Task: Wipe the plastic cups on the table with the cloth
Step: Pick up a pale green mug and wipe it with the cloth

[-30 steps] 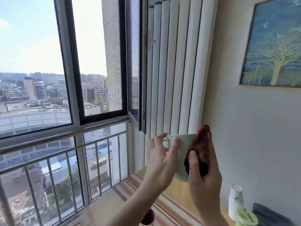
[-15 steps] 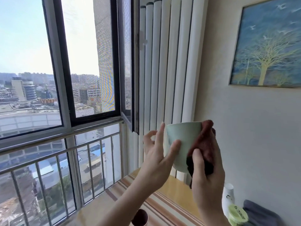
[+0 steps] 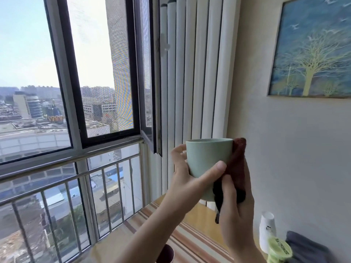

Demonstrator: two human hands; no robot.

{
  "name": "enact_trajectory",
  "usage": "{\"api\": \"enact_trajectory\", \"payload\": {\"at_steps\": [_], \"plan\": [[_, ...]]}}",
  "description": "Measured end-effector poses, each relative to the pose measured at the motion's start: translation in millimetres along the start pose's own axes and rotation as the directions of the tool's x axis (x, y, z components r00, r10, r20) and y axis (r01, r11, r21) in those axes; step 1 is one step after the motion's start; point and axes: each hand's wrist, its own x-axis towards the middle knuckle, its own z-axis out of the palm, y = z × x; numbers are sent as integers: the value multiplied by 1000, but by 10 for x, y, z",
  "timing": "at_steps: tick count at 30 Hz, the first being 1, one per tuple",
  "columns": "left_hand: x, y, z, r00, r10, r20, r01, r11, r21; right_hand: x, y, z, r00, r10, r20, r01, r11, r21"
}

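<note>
Head view: left hand [image 3: 187, 180] grips a pale green plastic cup [image 3: 207, 158] aloft by its lower wall; right hand [image 3: 235, 211] pinches a soft red cloth [image 3: 238, 164] against its side. Cup appears light, rigid, likely slick.

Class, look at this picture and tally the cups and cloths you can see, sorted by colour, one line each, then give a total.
Green cup, held up in the left hand: 1
Dark maroon cup, at the bottom edge: 1
White cups, a stack, number unclear: 1 stack
Dark red cloth, pressed to the green cup by the right hand: 1
Grey cloth: 1
Total: 5
</note>
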Motion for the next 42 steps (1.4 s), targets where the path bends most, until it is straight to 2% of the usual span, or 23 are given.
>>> {"api": "enact_trajectory", "payload": {"at_steps": [3,7,10,13,15,17,19,21,23,25,27,28,30,31,32,34,38,40,42], "plan": [[1,-89,-41,1000,-14,15,15,999,-43,-12,95,-29,1000,-21,-20,20,995,-93],[-15,-175,-49,997,-69,29,73,976,-206,29,109,-34,997,-76,25,80,965,-248],[37,-179,-44,995,-93,-33,83,967,-239,15,68,-16,980,-168,103,193,924,-331],[121,-192,-125,983,-120,-138,86,970,-228,-45,89,-104,967,-200,158,247,888,-388],[158,-225,-186,973,-171,-156,130,961,-246,-77,71,-201,978,-165,130,202,909,-364],[173,-277,-220,966,-217,-140,171,944,-280,-49,40,-262,992,-117,39,124,940,-318],[166,-319,-196,963,-240,-122,195,934,-299,45,17,-226,990,-140,-15,127,932,-339],[163,-322,-127,962,-259,-90,216,919,-330,130,16,-103,976,-215,42,205,832,-515],[184,-308,-74,960,-271,-71,225,898,-378,149,80,-13,956,-252,150,281,641,-714],[216,-303,-79,950,-291,-115,219,881,-419,68,139,-32,940,-258,222,333,564,-755],[230,-326,-135,936,-308,-173,215,886,-412,-71,141,-152,916,-312,251,393,584,-710],[223,-347,-169,929,-316,-192,222,893,-392,-131,104,-215,934,-295,199,350,655,-670],[205,-405,-246,915,-347,-205,257,894,-367,-140,26,-322,994,-110,-18,90,890,-448],[196,-429,-283,906,-372,-203,278,884,-376,-92,18,-376,994,-9,-106,-23,955,-296],[189,-445,-308,896,-397,-199,297,869,-396,-20,17,-420,991,34,-128,-59,977,-204],[175,-466,-298,887,-419,-191,315,854,-414,131,41,-442,997,33,-70,-48,973,-224],[139,-500,-100,927,-357,-117,293,882,-368,182,180,-173,988,78,133,-34,951,-308],[135,-519,-41,942,-326,-81,276,889,-367,138,238,-51,994,38,102,5,919,-395],[137,-543,-43,947,-312,-77,261,888,-379,111,290,-1,1000,-4,31,16,917,-399]]}}
